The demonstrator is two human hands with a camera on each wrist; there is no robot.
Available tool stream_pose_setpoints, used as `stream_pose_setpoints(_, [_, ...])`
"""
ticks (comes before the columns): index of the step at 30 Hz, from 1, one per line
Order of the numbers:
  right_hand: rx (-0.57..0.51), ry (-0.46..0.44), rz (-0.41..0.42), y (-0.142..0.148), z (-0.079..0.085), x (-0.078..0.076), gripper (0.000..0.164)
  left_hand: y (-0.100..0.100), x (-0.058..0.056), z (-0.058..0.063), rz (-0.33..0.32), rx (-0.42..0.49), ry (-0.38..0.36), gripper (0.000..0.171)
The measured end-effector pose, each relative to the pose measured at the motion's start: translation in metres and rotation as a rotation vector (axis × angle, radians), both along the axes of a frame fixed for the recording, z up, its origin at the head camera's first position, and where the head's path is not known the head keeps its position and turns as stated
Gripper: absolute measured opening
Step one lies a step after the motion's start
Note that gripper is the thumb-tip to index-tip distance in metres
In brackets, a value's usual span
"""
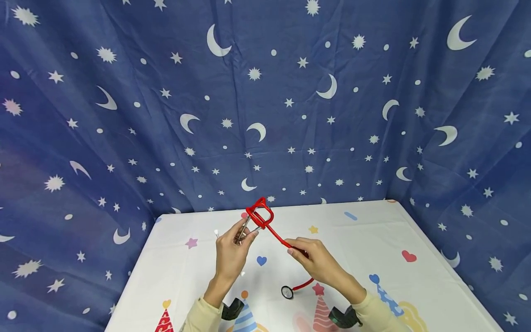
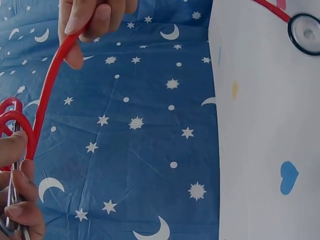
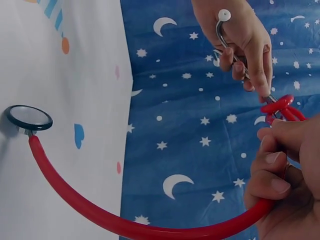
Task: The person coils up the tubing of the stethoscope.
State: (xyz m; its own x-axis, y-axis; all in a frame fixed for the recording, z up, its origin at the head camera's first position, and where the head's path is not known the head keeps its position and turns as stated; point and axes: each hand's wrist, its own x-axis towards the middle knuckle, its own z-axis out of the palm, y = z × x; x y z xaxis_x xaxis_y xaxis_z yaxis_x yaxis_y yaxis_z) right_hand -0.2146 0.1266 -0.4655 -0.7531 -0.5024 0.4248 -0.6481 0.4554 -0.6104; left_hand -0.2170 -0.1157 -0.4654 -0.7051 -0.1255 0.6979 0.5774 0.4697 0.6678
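A stethoscope with red tubing (image 1: 277, 235) is held up above the table by both hands. My left hand (image 1: 230, 256) grips its metal ear tubes, beside a bunched loop of the red tubing. One white ear tip (image 3: 224, 15) pokes out past that hand in the right wrist view. Curled round the single red tube, further along, is my right hand (image 1: 321, 263). Below it the tube bends back to the round chest piece (image 1: 287, 292), which has a black rim and pale face. In the right wrist view, the chest piece (image 3: 29, 117) hangs free at the tube's end.
A white tablecloth (image 1: 352, 244) printed with party hats, hearts and stars covers the table. Behind and at both sides hangs a dark blue curtain (image 1: 286, 69) with white moons and stars. Black straps (image 1: 344, 318) sit at both wrists, below pale yellow sleeves (image 1: 375, 316).
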Motion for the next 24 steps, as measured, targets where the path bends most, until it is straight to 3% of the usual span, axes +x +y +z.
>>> stream_pose_setpoints(14, [-0.022,0.043,0.045,-0.002,0.004,0.014,0.025,-0.002,-0.003,-0.004,0.056,-0.07,0.046,0.045])
stream_pose_setpoints(24, [0.019,0.085,0.023,0.002,0.014,0.023,0.018,-0.006,-0.003,-0.004,0.092,-0.114,0.029,0.042])
